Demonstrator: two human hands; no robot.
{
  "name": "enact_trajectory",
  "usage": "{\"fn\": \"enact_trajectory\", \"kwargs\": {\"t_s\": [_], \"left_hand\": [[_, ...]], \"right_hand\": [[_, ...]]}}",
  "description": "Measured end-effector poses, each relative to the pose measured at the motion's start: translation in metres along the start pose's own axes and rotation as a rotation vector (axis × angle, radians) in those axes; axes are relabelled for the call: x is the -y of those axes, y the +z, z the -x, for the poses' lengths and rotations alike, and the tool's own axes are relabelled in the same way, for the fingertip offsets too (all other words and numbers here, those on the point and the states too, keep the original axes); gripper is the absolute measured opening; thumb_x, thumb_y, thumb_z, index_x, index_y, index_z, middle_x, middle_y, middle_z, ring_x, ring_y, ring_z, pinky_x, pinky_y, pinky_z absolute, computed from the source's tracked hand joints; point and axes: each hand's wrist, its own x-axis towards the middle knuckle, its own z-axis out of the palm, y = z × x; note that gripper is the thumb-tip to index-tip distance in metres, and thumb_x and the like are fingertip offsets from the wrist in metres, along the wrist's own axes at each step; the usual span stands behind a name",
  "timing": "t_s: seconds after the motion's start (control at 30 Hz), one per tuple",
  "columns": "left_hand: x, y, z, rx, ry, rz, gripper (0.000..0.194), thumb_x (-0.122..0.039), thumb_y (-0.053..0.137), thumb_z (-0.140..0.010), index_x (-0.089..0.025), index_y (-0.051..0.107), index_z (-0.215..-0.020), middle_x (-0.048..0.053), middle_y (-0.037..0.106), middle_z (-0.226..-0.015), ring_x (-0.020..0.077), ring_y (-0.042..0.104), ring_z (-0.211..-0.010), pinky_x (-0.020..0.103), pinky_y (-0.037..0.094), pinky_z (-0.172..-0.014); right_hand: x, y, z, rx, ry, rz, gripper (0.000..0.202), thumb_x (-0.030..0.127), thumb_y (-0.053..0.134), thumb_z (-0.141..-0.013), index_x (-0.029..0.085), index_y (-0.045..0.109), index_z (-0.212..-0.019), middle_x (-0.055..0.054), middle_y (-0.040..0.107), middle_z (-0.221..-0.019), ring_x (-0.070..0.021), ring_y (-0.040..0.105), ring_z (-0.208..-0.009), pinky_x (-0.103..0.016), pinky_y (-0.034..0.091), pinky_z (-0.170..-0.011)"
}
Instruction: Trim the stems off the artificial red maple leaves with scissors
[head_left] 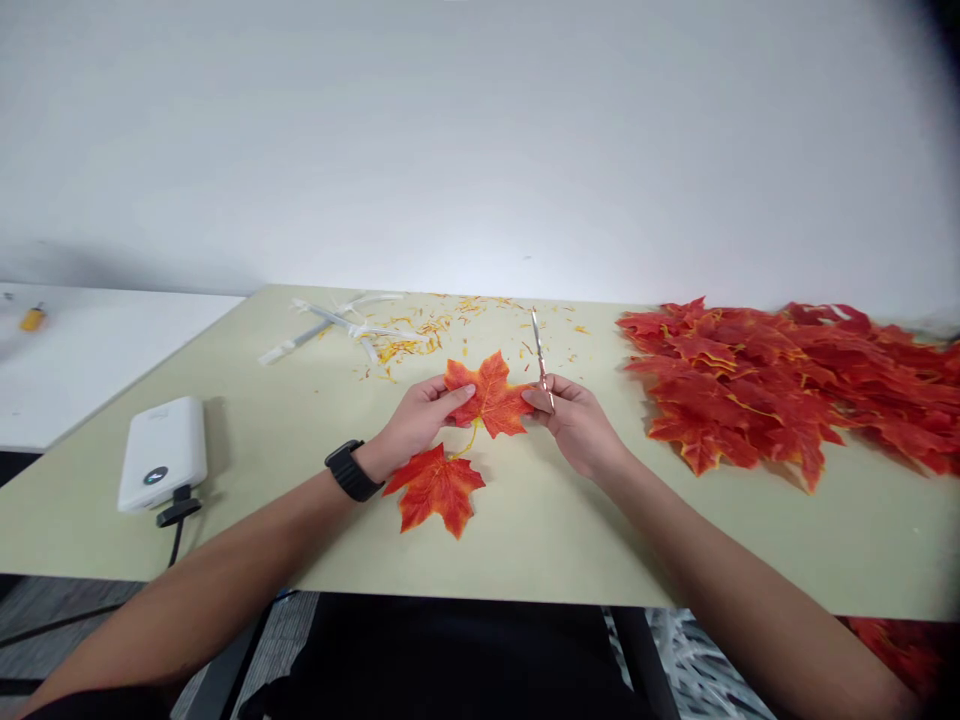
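Observation:
My left hand (421, 422) pinches an orange-red artificial maple leaf (491, 398) by its left side, thumb on top. At the leaf's right tip, my right hand (576, 418) pinches with thumb and fingers. Also in the right hand is a slim, shiny pair of scissors (540, 345), seen edge-on and pointing away from me; its handle is mostly hidden. A second maple leaf (439, 490) hangs from the first by a yellow stem (469, 440) and lies low beside my left wrist.
A large pile of red maple leaves (750, 385) covers the table's right side. Yellow-orange trimmings (420, 338) and white plastic ties (341, 325) lie at the back. A white power bank (163, 452) with a black cable stands on the left of the table (555, 545). A wall rises behind.

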Motion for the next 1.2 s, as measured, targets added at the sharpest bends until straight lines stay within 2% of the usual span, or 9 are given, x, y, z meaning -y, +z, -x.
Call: {"fn": "enact_trajectory", "kwargs": {"t_s": [0.17,0.37,0.53,0.63,0.77,0.87,0.97,1.2], "left_hand": [[0.001,0.0,-0.002,-0.046,0.045,-0.037,0.035,-0.049,0.082,-0.08,-0.017,0.076,-0.092,0.005,0.074,-0.089,0.0153,0.066,-0.078,0.03,0.054,-0.074],[-0.002,0.0,-0.002,-0.085,0.119,-0.102,0.024,-0.04,0.078,-0.082,-0.017,0.069,-0.083,-0.001,0.063,-0.071,0.0103,0.053,-0.06,0.024,0.045,-0.059],[0.001,-0.003,-0.004,-0.066,0.146,-0.116,0.026,-0.042,0.069,-0.089,-0.019,0.06,-0.08,-0.003,0.054,-0.064,0.0101,0.05,-0.056,0.023,0.042,-0.054],[0.002,-0.003,-0.004,-0.042,0.12,-0.125,0.024,-0.039,0.071,-0.087,-0.02,0.058,-0.08,-0.004,0.052,-0.062,0.0103,0.049,-0.054,0.024,0.042,-0.054],[0.002,-0.003,-0.003,-0.024,0.153,-0.154,0.032,-0.044,0.072,-0.088,-0.019,0.057,-0.075,-0.002,0.054,-0.066,0.0112,0.049,-0.059,0.026,0.041,-0.058],[0.004,-0.004,-0.003,-0.02,0.196,-0.161,0.037,-0.049,0.068,-0.091,-0.017,0.06,-0.076,-0.001,0.056,-0.072,0.0115,0.049,-0.065,0.026,0.039,-0.063],[0.005,-0.005,-0.004,0.017,0.172,-0.136,0.039,-0.052,0.069,-0.09,-0.016,0.062,-0.077,0.0,0.058,-0.074,0.0122,0.05,-0.068,0.027,0.04,-0.068],[0.002,-0.005,-0.002,0.096,0.133,-0.075,0.043,-0.055,0.074,-0.086,-0.015,0.062,-0.076,0.0,0.058,-0.07,0.0107,0.049,-0.063,0.025,0.038,-0.063]], "right_hand": [[-0.002,0.002,0.002,0.015,-0.003,0.08,0.044,0.042,0.095,-0.059,0.02,0.058,-0.067,0.0,0.062,-0.08,-0.0138,0.056,-0.075,-0.03,0.052,-0.072],[0.003,0.002,0.003,-0.048,-0.218,0.21,0.044,0.048,0.083,-0.075,0.021,0.049,-0.065,0.001,0.054,-0.07,-0.0113,0.044,-0.062,-0.027,0.038,-0.06],[0.004,0.002,0.007,0.141,-0.292,0.332,0.044,0.044,0.077,-0.082,0.021,0.042,-0.068,0.003,0.042,-0.07,-0.011,0.038,-0.063,-0.028,0.036,-0.065],[0.001,0.002,0.011,0.202,-0.311,0.515,0.041,0.038,0.074,-0.085,0.021,0.039,-0.07,0.002,0.043,-0.072,-0.0119,0.037,-0.064,-0.028,0.032,-0.062],[-0.004,0.001,0.01,0.176,-0.366,0.708,0.039,0.033,0.07,-0.086,0.021,0.037,-0.07,0.001,0.045,-0.075,-0.0129,0.037,-0.066,-0.028,0.03,-0.061],[-0.005,-0.003,0.006,0.16,-0.381,0.721,0.038,0.035,0.067,-0.089,0.021,0.037,-0.071,0.001,0.045,-0.076,-0.0135,0.04,-0.068,-0.028,0.032,-0.063],[-0.006,-0.007,0.003,0.169,-0.383,0.714,0.039,0.038,0.067,-0.089,0.021,0.037,-0.071,0.0,0.045,-0.076,-0.0138,0.042,-0.07,-0.028,0.034,-0.065],[-0.007,-0.009,0.001,0.256,-0.325,0.803,0.036,0.036,0.065,-0.088,0.021,0.037,-0.072,0.002,0.042,-0.073,-0.0126,0.04,-0.068,-0.027,0.032,-0.062]]}}
